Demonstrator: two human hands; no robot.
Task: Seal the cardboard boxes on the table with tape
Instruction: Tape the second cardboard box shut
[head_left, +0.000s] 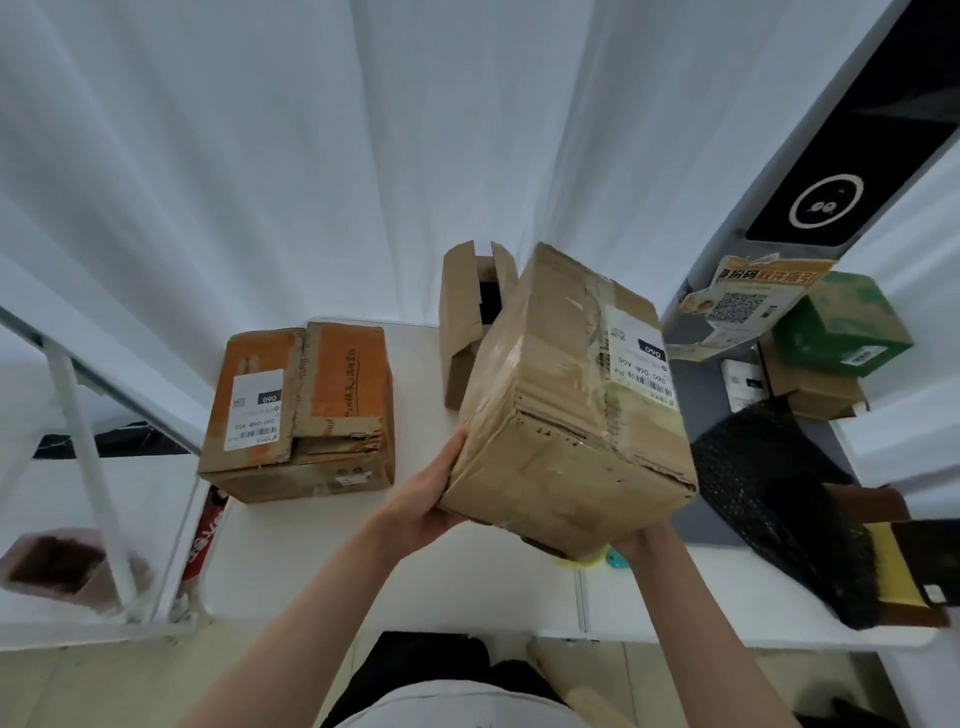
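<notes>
**Entry: brown box, held off the table in two hands**

Fingers: on our left hand (423, 499) the fingers lie straight and close together, flat against the near-left side of the brown box (566, 410). Our right hand (641, 540) sits under the near-right bottom corner; its fingers are hidden behind the cardboard, so we cannot tell how they lie.

Box: tilted, one end facing us, well above the white table (467, 577). Old glossy tape runs over the top and down the near end; a white shipping label (641, 364) sits on the upper right face. The edges look worn and crushed.

Handling note: we judge the step to be turning or placing this box for taping. We keep both palms square on opposite sides, lower it flat with the seam upward, and press the flaps level first.

Nearby: a yellow-and-blue object (602, 556), perhaps the tape holder, peeks out just under the box; we set down clear of it. An orange box (298, 410) with loose flaps rests on the table to the left. A small open box (467, 322) stands behind.
</notes>
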